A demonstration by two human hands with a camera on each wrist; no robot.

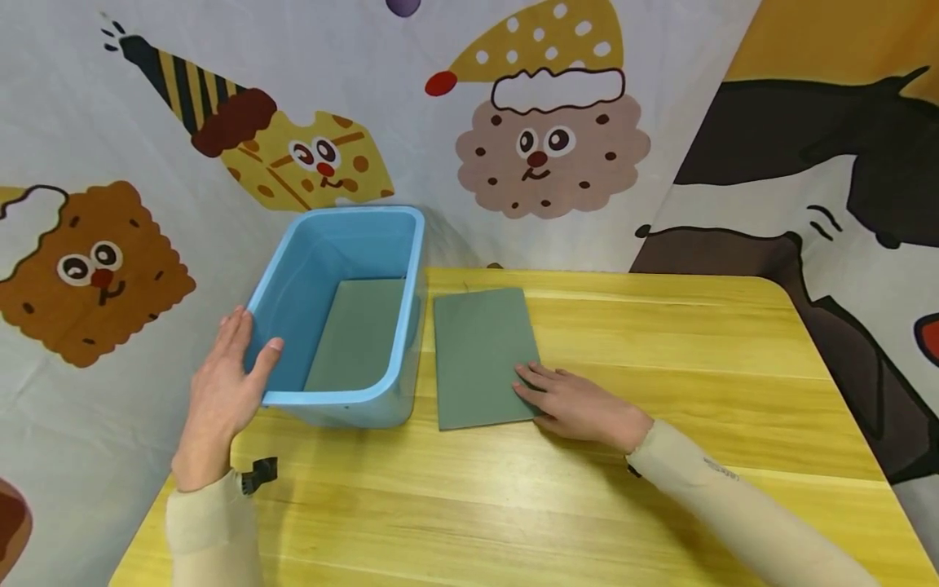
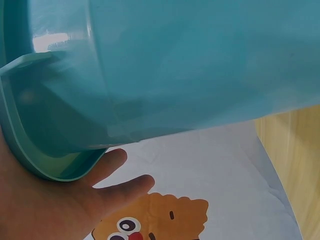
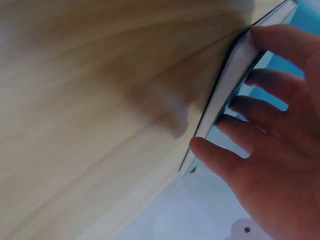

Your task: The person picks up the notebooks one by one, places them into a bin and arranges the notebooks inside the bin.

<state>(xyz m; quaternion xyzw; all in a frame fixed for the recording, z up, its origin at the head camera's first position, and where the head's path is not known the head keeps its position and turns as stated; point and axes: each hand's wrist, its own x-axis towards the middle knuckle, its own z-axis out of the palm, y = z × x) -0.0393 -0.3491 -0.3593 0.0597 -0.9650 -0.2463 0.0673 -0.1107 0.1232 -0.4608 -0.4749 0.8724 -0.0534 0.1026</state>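
Note:
A light blue plastic bin [image 1: 337,398] stands at the left of the table. My left hand [image 1: 227,375] rests at its near left rim corner, thumb over the rim and fingers extended along the outer side; the left wrist view shows the rim [image 2: 42,172] against the palm. Inside the bin lies a flat grey-green book [image 1: 359,334]. Right of the bin, a similar grey-green notebook [image 1: 480,359] lies flat on the table. My right hand [image 1: 583,408] touches its right edge with spread fingers. In the right wrist view, the thumb is at a corner beside the white page edges [image 3: 227,85].
The yellow wood-grain table [image 1: 660,342] extends to the right and toward me. A white cloth [image 1: 411,147] printed with cartoon biscuits hangs behind the table and at its left side. A black strap end [image 1: 260,473] sticks out from the left wrist.

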